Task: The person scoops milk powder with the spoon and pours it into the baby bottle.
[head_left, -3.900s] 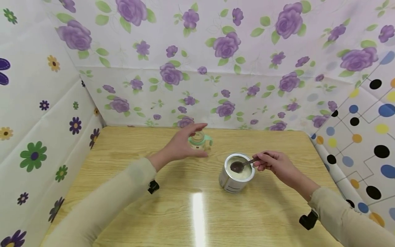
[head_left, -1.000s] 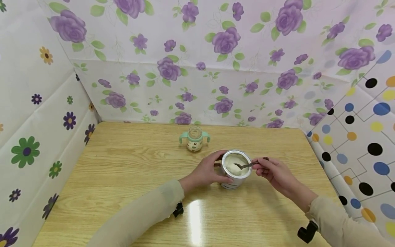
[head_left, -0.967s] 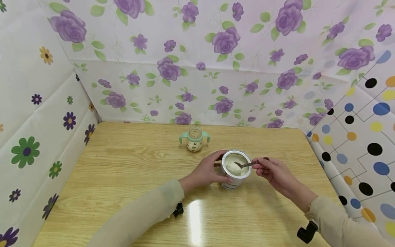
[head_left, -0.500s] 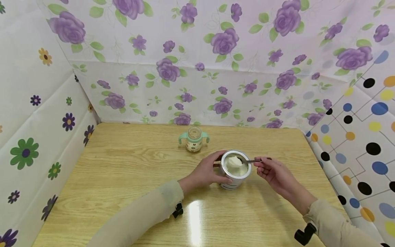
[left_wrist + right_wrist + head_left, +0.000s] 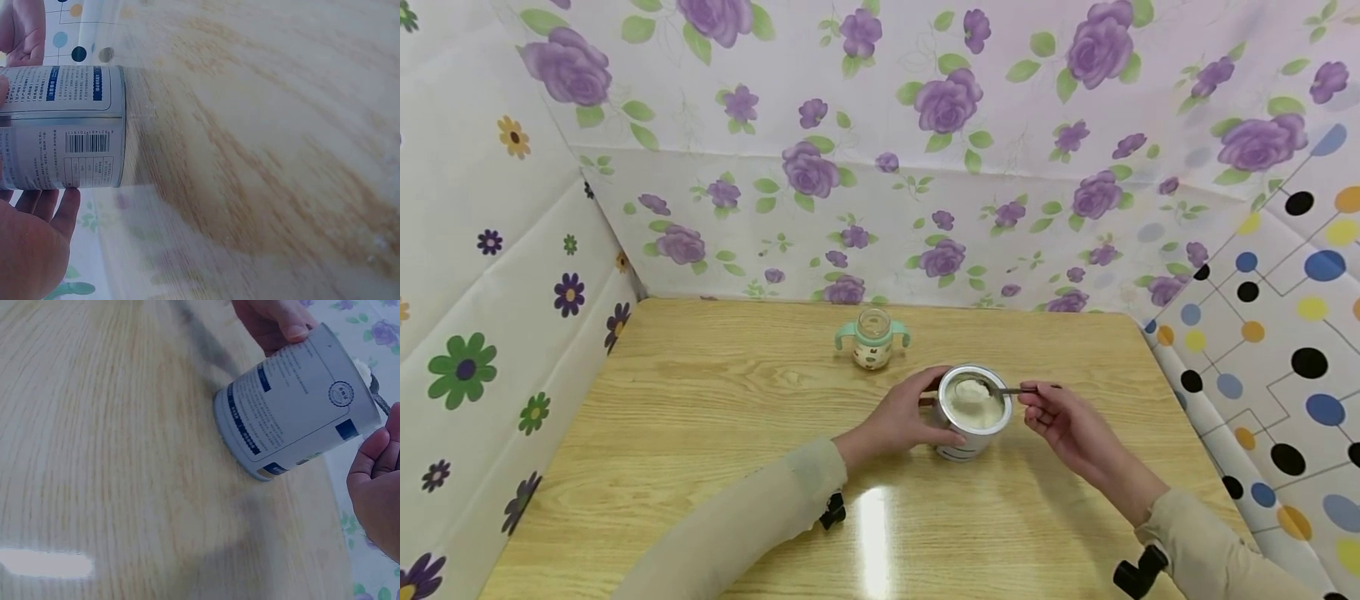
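Note:
My left hand [image 5: 901,418] grips the side of an open tin [image 5: 967,448] of pale powder, its thumb in front and fingers behind. Printed text and a barcode cover the tin's wall [image 5: 81,153] in the left wrist view. Between thumb and fingertips, my right hand [image 5: 1071,425] pinches the handle of a dark spoon [image 5: 1017,391]. A heaped mound of powder [image 5: 973,390] sits on the spoon's bowl, within the tin's rim. In the right wrist view the spoon [image 5: 378,397] shows at the tin's mouth, with white powder on it.
Behind and left of the tin, a baby bottle [image 5: 872,346] with two mint-green handles stands uncapped on the wooden table [image 5: 722,392]. A floral cloth [image 5: 880,225] hangs along the back edge, and patterned cloths line both sides.
My left hand has come from beside the bottle to the tin. The spoon went down into the powder and came up heaped, its handle now flatter. Over the last half second little differs.

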